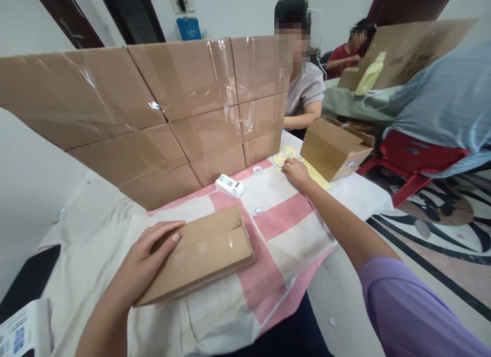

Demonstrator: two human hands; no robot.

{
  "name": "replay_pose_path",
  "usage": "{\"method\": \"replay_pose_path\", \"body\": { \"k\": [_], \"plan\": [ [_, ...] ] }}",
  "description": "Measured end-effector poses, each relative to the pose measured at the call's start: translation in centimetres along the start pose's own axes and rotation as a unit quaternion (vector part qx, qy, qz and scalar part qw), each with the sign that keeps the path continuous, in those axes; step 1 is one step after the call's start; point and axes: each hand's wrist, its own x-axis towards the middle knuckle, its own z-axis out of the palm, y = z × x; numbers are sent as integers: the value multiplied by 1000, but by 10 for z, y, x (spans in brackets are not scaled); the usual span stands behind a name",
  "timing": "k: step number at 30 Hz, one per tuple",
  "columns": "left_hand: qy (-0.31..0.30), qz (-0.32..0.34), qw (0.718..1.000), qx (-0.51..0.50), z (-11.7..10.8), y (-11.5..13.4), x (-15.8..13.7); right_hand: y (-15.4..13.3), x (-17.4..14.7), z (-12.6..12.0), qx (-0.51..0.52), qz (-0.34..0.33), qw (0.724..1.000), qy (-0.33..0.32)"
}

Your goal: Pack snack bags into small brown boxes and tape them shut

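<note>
A closed, flat brown cardboard box lies on the pink and white cloth in front of me. My left hand holds its left end, thumb on the top face and fingers along the far edge. Farther off to the right, my right hand reaches to a yellow sheet bearing several small blue-outlined stickers. Its fingers are bent together at the sheet's near-left part; whatever is between the fingertips is too small to make out. One loose blue-outlined sticker lies on the cloth between the box and my right hand.
A white handheld device and a roll of clear tape lie beyond the box. A tall cardboard partition stands behind them. An open cardboard box is at the right. A person sits across; others are farther back, near a red chair.
</note>
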Motion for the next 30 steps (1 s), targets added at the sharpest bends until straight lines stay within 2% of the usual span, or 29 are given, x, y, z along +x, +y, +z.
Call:
{"method": "replay_pose_path", "body": {
  "k": [3,6,8,12,14,16,19,24,30],
  "plan": [
    [-3,2,1000,1,0,-2,0,-9,-2,-3,44,42,996,59],
    [1,3,1000,-2,1,-3,-1,-40,-29,-12,147,92,978,119],
    [5,3,1000,-6,2,-2,-2,-73,-59,-17,243,96,956,133],
    [16,-8,1000,-5,1,-1,-4,-154,-130,-27,418,106,895,113],
    [14,-17,1000,2,0,1,-4,-188,-156,-31,471,116,868,105],
    [12,-26,1000,9,-1,3,-5,-210,-173,-35,488,127,856,116],
    [20,-43,999,19,-2,5,-5,-223,-186,-37,485,125,854,137],
    [31,-76,996,32,-2,8,-6,-225,-193,-33,513,100,838,160],
    [56,-94,992,55,-2,8,-7,-230,-194,-30,529,80,816,220]
  ]
}}
